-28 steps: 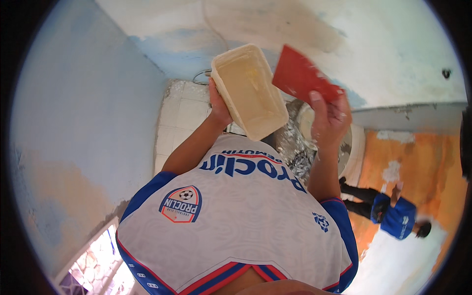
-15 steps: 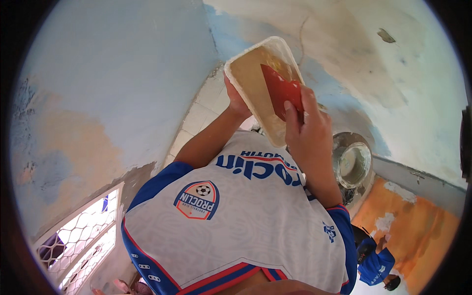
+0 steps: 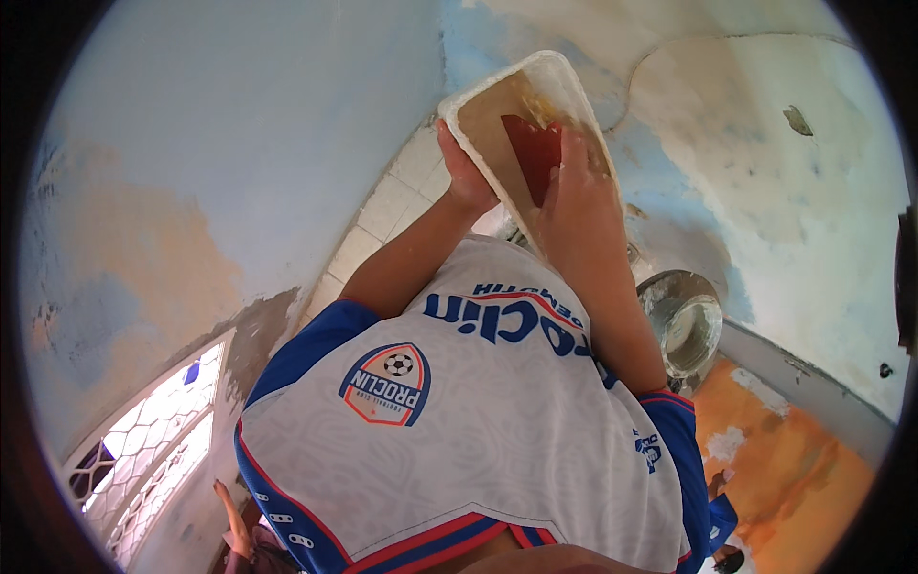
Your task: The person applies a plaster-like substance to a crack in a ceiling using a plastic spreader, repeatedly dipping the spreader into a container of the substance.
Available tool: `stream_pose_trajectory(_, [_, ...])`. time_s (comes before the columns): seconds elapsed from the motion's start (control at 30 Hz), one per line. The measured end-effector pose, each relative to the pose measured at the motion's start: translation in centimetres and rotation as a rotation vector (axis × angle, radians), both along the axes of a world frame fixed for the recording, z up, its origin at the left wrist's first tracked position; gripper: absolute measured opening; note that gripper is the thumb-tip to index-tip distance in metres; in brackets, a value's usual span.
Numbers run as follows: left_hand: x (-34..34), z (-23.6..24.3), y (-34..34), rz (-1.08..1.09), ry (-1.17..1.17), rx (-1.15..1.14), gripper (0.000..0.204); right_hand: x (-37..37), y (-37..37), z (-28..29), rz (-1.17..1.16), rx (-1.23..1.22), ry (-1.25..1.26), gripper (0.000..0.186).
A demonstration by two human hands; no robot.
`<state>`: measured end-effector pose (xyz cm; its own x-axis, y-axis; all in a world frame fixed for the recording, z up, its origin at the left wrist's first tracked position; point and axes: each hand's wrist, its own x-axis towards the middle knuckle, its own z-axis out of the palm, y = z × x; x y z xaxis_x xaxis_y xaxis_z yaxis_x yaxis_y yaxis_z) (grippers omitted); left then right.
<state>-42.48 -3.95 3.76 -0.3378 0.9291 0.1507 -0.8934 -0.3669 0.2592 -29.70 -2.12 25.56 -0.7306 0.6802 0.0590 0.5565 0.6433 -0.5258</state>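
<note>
A white-rimmed rectangular tray [image 3: 499,80], tan inside with a yellowish patch at its far end, is held up in front of my chest. My left hand [image 3: 466,175] is closed on its left edge, the thumb side showing along the rim. Over the tray, my right hand [image 3: 581,196] grips a flat red scraper [image 3: 529,153] by its right part, fingers on top and thumb on the near side. The blade lies over the tan inside; whether it touches the bottom cannot be made out. Pale smears mark my right fingers.
A paste-smeared bucket [image 3: 710,323] stands right of my right forearm. Patchy walls [image 3: 143,239] meet a tiled floor [image 3: 394,206]. At lower left are a grilled window [image 3: 158,450] and another person's arm [image 3: 235,526]; at lower right, a person in blue [image 3: 721,524] beside an orange wall [image 3: 803,459].
The tray has risen slightly in view. My right hand and the scraper have shifted up and left across it. Another person's arm has appeared at lower left; the person in blue shows less.
</note>
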Motion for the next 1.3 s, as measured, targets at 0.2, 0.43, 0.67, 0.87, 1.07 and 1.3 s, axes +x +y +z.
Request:
stream_pose_trajectory(0.2, [-2.1, -5.7, 0.6, -0.121, -0.279, -0.037, 0.109, -0.7, 0.5, -0.1, 0.071, -0.017, 0.039, 0.044])
stream_pose_trajectory(0.43, [-1.7, -6.5, 0.3, -0.053, -0.433, 0.046, 0.103, -0.7, 0.7, -1.0, 0.070, -0.104, 0.056, 0.043])
stream_pose_trajectory(0.67, [-1.3, -2.8, -1.1, 0.168, 0.008, -0.040, 0.100, -0.5, 0.6, -2.4, 0.036, -0.204, 0.111, 0.042])
stream_pose_trajectory(0.87, [-1.3, -1.8, -2.1, 0.249, 0.191, -0.055, 0.097, -0.6, -0.1, -3.1, -0.032, -0.210, 0.094, 0.044])
stream_pose_trajectory(1.07, [-1.6, -1.4, -2.4, 0.270, 0.288, -0.066, 0.094, -1.0, -0.3, -3.6, -0.081, -0.278, 0.075, 0.045])
stream_pose_trajectory(1.3, [-2.0, -1.3, -2.2, 0.284, 0.342, -0.054, 0.091, -1.6, -0.1, -4.5, -0.093, -0.343, 0.024, 0.048])
